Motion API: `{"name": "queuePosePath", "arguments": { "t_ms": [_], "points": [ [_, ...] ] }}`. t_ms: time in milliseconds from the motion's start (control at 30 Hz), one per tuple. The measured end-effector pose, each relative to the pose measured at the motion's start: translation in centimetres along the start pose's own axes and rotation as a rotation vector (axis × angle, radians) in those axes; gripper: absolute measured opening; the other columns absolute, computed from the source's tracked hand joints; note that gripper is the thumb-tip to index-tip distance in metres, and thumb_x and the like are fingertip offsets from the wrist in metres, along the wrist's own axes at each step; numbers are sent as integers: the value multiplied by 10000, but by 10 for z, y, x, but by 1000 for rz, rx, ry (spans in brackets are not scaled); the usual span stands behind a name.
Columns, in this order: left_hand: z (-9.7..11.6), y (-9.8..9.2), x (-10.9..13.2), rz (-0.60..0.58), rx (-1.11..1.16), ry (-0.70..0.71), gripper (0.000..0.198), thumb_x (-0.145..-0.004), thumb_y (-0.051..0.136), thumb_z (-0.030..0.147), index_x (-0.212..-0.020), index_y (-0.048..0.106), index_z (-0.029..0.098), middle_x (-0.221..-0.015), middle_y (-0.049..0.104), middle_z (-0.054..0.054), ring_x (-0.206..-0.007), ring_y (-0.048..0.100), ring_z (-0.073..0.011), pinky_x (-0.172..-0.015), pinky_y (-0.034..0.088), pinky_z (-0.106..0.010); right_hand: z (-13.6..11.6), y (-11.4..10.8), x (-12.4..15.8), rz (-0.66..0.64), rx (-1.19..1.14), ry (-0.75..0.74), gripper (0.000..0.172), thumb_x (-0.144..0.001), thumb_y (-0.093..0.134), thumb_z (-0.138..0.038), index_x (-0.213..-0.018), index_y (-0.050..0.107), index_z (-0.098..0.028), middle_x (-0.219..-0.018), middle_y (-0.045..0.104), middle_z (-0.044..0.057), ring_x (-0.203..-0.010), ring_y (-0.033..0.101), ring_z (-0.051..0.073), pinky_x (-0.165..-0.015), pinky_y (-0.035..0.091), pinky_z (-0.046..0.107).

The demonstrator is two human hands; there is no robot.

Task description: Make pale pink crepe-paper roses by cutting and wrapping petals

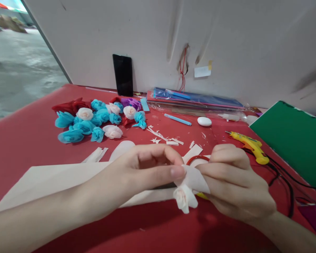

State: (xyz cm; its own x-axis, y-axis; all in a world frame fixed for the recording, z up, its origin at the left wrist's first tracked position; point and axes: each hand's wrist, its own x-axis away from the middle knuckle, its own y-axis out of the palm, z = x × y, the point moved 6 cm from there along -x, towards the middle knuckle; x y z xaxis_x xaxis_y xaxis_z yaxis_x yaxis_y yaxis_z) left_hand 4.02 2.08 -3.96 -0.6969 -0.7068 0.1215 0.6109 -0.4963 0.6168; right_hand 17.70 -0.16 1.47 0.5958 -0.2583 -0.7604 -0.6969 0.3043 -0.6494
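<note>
A small white paper rose [183, 197] with a broad loose petal [195, 179] hangs between my hands, low over the table. My left hand [147, 168] pinches the petal's left edge between thumb and fingertips. Curled in, the fingers of my right hand [234, 179] meet the petal's right edge; their tips are partly hidden. Just behind the petal shows a red ring [197, 159], mostly covered, so its kind is unclear. A long cream paper sheet [55, 179] lies under my left forearm.
Blue, white, red and purple paper flowers [97, 117] cluster at the back left. Paper scraps [158, 133], a light blue pen [177, 119] and a white oval object [204, 121] lie mid-table. A yellow glue gun [250, 146] with black cable, a green board [295, 140] and a phone [123, 75] stand around.
</note>
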Motion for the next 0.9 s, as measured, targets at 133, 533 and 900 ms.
{"name": "queuePosePath", "arguments": {
  "t_ms": [133, 533, 900],
  "points": [
    [-2, -3, 5, 61, 55, -36, 82, -862, 753, 231, -786, 730, 212, -757, 731, 63, -701, 669, -41, -672, 525, -81, 8, 5, -3, -1, -187, 46, 300, -1015, 515, -199, -772, 690, -196, -711, 739, 24, -689, 545, 154, -635, 511, 299],
    [0, -3, 2, 23, 86, 35, 96, -906, 711, 213, -817, 738, 189, -764, 703, 61, -750, 639, -27, -692, 494, -49, 32, 36, 11, 51, -788, 418, 159, -939, 663, -311, -902, 818, -313, -704, 745, 5, -687, 529, 152, -645, 479, 304],
    [-5, -2, 5, 71, 116, -9, 41, -861, 764, 210, -823, 751, 218, -804, 738, 63, -819, 696, -51, -762, 534, -83, 33, 33, 8, 123, -788, 435, 153, -918, 689, -302, -851, 825, -323, -638, 716, 1, -635, 500, 147, -596, 463, 299]
  ]
}}
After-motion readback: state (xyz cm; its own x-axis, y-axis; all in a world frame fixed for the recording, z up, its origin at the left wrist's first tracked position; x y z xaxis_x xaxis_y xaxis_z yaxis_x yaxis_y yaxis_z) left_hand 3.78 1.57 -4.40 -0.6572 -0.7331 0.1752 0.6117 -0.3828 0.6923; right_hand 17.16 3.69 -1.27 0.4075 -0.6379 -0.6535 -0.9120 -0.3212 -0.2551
